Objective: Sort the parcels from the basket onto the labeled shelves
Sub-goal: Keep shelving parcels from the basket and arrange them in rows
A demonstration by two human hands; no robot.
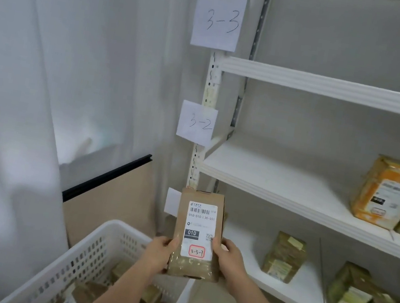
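By white shelves (pixel 338 90), L hand (pixel 159 253) & R hand (pixel 228 262) fingers grip parcel (pixel 197 233).

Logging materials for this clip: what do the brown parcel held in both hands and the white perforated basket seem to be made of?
Brown parcel: likely matte cardboard, judging by its flat kraft faces; glossy clear tape across its lower part, white paper label. White perforated basket: probably moulded plastic, given its smooth rim and regular slotted holes.

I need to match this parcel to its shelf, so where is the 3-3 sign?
In the head view, the 3-3 sign hangs on the shelf upright, upper centre, directly above the 3-2 sign.
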